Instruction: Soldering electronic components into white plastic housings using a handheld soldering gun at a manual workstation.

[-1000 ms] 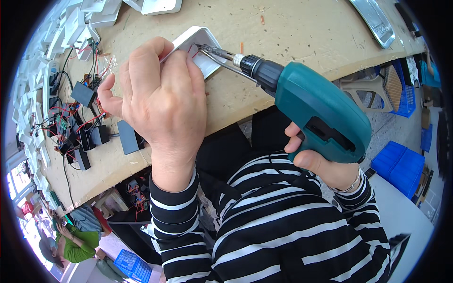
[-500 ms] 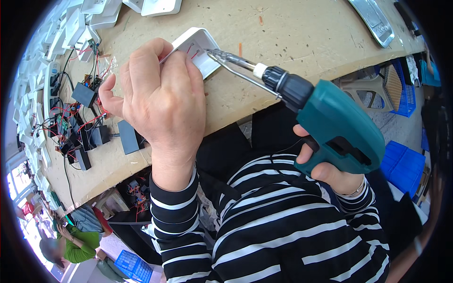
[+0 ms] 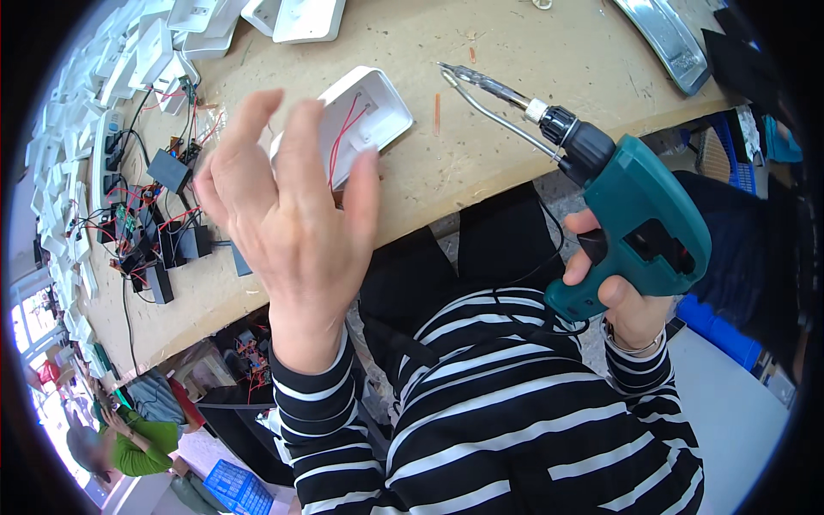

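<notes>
A white plastic box (image 3: 390,107), open at the top, sits on the table in front of me. Red wires (image 3: 343,136) run inside it. My left hand (image 3: 292,202) is over the box's near left side, fingers spread and holding nothing; whether a fingertip touches the box I cannot tell. In my right hand (image 3: 622,296) is a green gun-shaped soldering iron (image 3: 652,210), with a finger at its black trigger. Its metal tip and the thin feed tube point up and left, apart from the box, above the table.
At the left lie black battery-like boxes (image 3: 170,172) with circuit boards and tangled wires, beside a white power strip (image 3: 110,146). Many white housings (image 3: 309,17) crowd the far left. A metal tray (image 3: 665,43) is at the far right. Another person (image 3: 146,451) is at lower left.
My left hand has opened and drawn back slightly from the white box. The soldering iron has moved right, its tip leaving the box.
</notes>
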Tool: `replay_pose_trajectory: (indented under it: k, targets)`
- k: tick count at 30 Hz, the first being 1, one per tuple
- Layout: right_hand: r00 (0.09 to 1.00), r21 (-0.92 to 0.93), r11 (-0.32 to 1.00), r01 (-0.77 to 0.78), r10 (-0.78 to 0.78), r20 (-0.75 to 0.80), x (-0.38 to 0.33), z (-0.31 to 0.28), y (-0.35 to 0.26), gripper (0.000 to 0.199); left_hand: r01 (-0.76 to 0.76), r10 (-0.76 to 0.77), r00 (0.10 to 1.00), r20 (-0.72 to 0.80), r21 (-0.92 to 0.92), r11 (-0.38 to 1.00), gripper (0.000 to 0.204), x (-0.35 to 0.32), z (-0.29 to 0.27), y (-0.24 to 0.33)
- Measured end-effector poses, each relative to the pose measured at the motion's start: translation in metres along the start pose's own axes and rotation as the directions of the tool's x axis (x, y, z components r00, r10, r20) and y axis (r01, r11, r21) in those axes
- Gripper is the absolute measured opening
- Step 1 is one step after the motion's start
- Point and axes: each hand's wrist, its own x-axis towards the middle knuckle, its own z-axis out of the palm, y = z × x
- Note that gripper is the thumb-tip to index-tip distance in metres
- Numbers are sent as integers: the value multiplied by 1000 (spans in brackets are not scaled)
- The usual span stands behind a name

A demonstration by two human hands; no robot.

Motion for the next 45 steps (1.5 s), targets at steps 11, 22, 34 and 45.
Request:
replay_pose_trajectory:
  k: [11, 22, 34, 45]
  targets:
    - [999, 31, 999, 42, -41, -20, -6, 4, -4, 65, 174, -171, 985, 37, -313, 934, 30, -6, -11, -28]
    - [987, 105, 987, 121, -131, 89, 1, 3, -2, 62, 531, -620, 595, 512, -829, -175, 54, -202, -198, -123]
    - [978, 205, 974, 96, -130, 161, 18, 13, -3, 63, 869, -677, 491, 549, -365, 334, 44, -170, -257, -58]
    - [992, 239, 963, 127, -121, -37, 21, -26, 1, 61, 162, -223, 940, 257, 239, 957, 13, 90, 48, -51]
